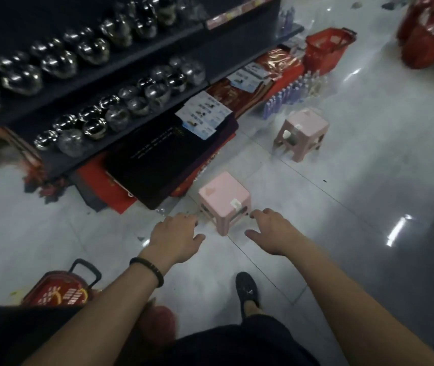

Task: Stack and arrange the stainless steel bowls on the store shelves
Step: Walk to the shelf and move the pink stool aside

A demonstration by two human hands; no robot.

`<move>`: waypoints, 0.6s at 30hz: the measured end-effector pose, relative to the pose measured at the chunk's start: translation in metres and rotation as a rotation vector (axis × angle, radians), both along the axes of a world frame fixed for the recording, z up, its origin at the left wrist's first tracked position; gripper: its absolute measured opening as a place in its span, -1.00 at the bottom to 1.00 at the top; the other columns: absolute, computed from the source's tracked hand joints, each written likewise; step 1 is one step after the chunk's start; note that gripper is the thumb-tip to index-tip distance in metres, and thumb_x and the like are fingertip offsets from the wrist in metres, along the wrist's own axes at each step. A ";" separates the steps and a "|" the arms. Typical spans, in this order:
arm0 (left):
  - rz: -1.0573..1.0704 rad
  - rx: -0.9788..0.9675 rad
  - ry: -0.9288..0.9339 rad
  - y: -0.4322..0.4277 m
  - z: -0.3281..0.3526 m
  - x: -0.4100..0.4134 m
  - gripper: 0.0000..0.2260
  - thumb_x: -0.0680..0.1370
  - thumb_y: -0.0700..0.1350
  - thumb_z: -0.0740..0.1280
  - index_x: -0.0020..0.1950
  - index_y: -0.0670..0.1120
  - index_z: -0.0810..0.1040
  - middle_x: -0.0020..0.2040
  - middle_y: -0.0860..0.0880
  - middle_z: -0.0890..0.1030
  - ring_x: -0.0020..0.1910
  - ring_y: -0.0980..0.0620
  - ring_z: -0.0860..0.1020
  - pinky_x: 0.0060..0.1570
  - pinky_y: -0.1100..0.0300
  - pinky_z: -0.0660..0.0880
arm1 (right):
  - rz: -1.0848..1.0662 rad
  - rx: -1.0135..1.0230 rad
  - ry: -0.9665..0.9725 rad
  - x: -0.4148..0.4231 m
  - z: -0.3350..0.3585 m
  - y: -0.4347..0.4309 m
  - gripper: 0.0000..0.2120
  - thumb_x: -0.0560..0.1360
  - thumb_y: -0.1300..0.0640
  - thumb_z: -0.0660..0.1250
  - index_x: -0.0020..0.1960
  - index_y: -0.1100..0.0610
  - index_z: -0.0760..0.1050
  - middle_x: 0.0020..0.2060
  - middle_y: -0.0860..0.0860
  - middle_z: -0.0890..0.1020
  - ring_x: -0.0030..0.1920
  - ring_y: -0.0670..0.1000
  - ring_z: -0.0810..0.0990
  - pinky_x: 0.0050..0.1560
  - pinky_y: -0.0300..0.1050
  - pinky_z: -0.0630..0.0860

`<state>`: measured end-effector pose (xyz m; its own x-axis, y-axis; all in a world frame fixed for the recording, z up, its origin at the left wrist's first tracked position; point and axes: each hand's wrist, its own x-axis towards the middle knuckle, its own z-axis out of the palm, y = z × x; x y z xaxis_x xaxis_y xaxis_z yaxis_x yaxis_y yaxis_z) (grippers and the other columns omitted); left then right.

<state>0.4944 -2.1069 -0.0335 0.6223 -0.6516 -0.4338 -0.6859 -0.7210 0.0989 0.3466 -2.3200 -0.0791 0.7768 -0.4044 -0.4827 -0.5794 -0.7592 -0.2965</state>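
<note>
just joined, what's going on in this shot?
A person stands in a store aisle, both arms stretched down toward a pink stool on the floor. The left hand and right hand are open on either side of it, with no grip on anything. The steel bowls sit in rows on the shelves to the left, untouched.

Shiny stainless steel bowls (93,50) sit upside down in rows along two dark store shelves (157,52)
</note>
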 end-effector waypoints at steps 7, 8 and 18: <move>0.210 0.015 -0.035 -0.025 0.017 0.089 -0.59 0.65 0.27 0.25 0.39 0.07 0.49 0.29 0.00 0.56 0.22 -0.09 0.58 0.19 -0.06 0.56 | 0.226 0.029 0.032 0.130 0.000 -0.065 -0.42 0.65 -0.22 0.26 0.56 0.05 0.34 0.40 0.15 0.49 0.35 0.22 0.50 0.33 0.18 0.51; 0.230 0.016 -0.039 -0.025 0.019 0.101 -0.59 0.65 0.27 0.25 0.40 0.08 0.49 0.28 0.00 0.57 0.20 -0.09 0.58 0.18 -0.06 0.57 | 0.259 0.029 0.043 0.150 0.000 -0.069 -0.42 0.65 -0.22 0.26 0.56 0.05 0.33 0.41 0.15 0.49 0.36 0.23 0.49 0.34 0.19 0.51; 0.356 0.007 -0.064 -0.005 0.005 0.257 -0.59 0.65 0.27 0.24 0.38 0.06 0.49 0.25 -0.02 0.59 0.19 -0.11 0.60 0.12 -0.04 0.58 | 0.422 0.006 0.059 0.343 -0.007 -0.066 -0.44 0.65 -0.16 0.27 0.57 0.05 0.33 0.43 0.15 0.46 0.39 0.21 0.47 0.37 0.17 0.48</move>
